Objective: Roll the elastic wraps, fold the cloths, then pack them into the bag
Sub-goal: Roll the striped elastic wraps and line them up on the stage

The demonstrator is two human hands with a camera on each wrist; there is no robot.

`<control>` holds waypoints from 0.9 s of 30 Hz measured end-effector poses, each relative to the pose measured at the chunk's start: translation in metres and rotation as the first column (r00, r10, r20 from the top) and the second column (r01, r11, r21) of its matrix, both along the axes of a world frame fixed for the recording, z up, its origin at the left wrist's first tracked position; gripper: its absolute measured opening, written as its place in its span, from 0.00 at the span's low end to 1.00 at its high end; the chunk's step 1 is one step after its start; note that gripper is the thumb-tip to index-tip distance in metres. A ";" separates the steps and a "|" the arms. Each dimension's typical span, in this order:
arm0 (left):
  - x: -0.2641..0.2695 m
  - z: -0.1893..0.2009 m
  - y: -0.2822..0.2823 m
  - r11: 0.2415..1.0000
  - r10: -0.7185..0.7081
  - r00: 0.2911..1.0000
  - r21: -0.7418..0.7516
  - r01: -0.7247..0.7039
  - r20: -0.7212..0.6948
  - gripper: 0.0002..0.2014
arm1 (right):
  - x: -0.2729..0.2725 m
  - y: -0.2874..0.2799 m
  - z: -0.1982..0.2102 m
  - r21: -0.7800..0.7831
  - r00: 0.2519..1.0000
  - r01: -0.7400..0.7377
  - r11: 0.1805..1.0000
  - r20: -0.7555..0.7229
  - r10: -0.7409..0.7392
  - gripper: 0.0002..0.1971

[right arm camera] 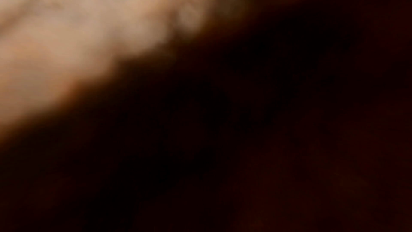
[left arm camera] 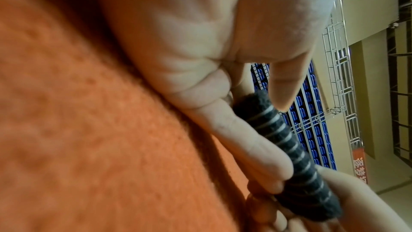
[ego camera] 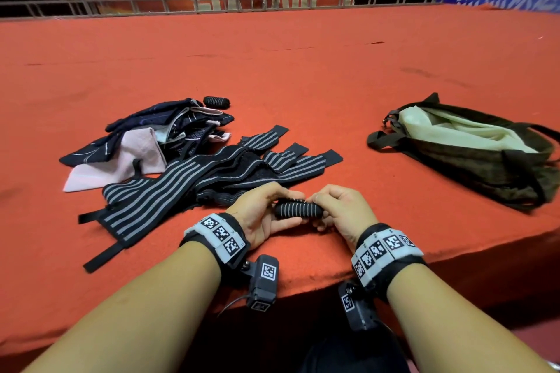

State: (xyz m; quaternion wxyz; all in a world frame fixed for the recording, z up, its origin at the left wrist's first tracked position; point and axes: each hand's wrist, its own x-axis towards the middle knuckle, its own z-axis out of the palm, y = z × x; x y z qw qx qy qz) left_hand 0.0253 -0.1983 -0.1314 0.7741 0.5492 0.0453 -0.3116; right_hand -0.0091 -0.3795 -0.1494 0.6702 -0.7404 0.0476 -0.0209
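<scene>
Finishing a roll at the table's 6 o'clock edge

Left hand [ego camera: 264,215] and right hand [ego camera: 339,212] curled round the rolled wrap [ego camera: 298,210]; pressing its end flat should stop unwinding. Bag [ego camera: 472,157] lay at 3 o'clock.

Head view looking down over red table [ego camera: 303,85], left wrist view close underneath, right wrist view dark

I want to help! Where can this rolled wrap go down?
Bare red tabletop lies between the unrolled wraps and the bag, and beyond both. It is crowded left, around the cloths.
</scene>
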 end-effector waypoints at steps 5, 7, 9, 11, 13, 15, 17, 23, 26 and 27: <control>0.001 -0.006 -0.004 0.998 -0.029 0.996 0.058 0.024 0.089 0.12 | 0.005 0.001 -0.006 -0.080 0.999 0.007 0.997 0.036 -0.004 0.06; 0.000 -0.008 -0.005 0.996 -0.047 0.992 0.083 0.037 0.114 0.11 | 0.008 0.000 -0.007 -0.138 1.000 0.005 0.990 0.017 -0.002 0.05; -0.003 -0.009 -0.004 0.992 -0.067 0.988 0.119 0.050 0.140 0.05 | 0.010 -0.003 -0.007 -0.249 1.000 -0.027 0.968 0.002 0.029 0.06; -0.006 -0.007 -0.001 0.986 -0.071 0.982 0.164 0.042 0.174 0.03 | 0.010 -0.005 -0.006 -0.337 0.995 -0.098 0.936 -0.016 0.098 0.06; -0.008 -0.004 0.003 0.979 -0.080 0.975 0.200 0.038 0.206 0.02 | 0.009 -0.004 -0.003 -0.370 0.989 -0.148 0.917 -0.032 0.146 0.06; -0.012 0.002 0.009 0.979 -0.072 0.977 0.201 0.031 0.201 0.00 | 0.007 0.000 0.002 -0.351 0.989 -0.141 0.925 -0.021 0.143 0.07; -0.014 0.008 0.020 0.985 -0.049 0.983 0.174 0.018 0.176 0.02 | 0.005 0.010 0.008 -0.343 0.993 -0.106 0.934 0.017 0.119 0.07; -0.009 0.024 0.081 0.949 -0.125 0.974 0.308 0.063 0.187 0.06 | 0.002 0.062 0.033 -0.258 0.913 -0.404 0.878 -0.169 0.371 0.04; -0.012 0.029 0.114 0.910 -0.190 0.962 0.404 0.097 0.197 0.06 | 0.002 0.092 0.043 -0.301 0.819 -0.573 0.762 -0.253 0.515 0.06; -0.013 0.030 0.123 0.899 -0.192 0.961 0.429 0.091 0.199 0.05 | 0.004 0.102 0.044 -0.323 0.816 -0.577 0.750 -0.248 0.522 0.06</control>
